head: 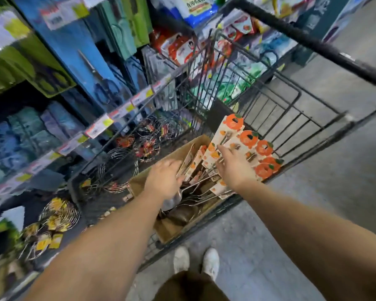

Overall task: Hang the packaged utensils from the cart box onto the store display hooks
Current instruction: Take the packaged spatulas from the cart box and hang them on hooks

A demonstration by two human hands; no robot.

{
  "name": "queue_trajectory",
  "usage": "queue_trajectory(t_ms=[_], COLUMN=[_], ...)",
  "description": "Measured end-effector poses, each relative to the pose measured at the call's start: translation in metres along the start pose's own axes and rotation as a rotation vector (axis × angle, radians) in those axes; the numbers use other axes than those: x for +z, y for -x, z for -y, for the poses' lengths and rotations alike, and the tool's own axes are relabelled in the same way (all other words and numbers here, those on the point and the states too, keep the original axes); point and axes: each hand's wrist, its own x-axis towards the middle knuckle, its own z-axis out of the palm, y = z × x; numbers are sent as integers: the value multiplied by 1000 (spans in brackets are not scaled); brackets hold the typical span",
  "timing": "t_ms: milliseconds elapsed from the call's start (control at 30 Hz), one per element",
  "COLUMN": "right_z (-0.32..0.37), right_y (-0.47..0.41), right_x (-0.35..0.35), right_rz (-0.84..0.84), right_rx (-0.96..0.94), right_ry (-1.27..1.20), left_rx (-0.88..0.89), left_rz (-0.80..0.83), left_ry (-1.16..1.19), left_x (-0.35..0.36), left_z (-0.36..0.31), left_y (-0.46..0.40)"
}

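Store aisle, shelves point(100, 124) on my left — pretty early going, I'd say. Cardboard box point(172, 153) in the cart point(291, 109) looks full of packaged utensils point(232, 135); left hand point(164, 179) and right hand point(234, 168) reach in, fingers loose, nothing grasped.

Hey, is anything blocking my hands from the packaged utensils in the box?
Nothing visible. The left hand and the right hand are both already at the packaged utensils, which stick up out of the open cardboard box in the cart.
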Motion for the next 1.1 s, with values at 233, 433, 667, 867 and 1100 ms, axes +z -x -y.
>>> queue_trajectory(t_ms=[233,433,667,867,1100], right_z=[0,8,34,48,41], right_y=[-6,-13,-8,2,-8], right_x=[11,24,65,115,146], right_rz=[14,-51,-202,-260,-267], right_rx=[47,142,441,652,749], right_ry=[-75,-122,-278,-364,-380], left_rx=[38,172,396,408,314], left_rz=[71,41,161,347,404], left_ry=[-49,-50,-74,-44,-45], left_x=[-4,-17,7,58,135], left_z=[-3,-1,36,50,49], left_y=[-7,-35,-73,-92,-99])
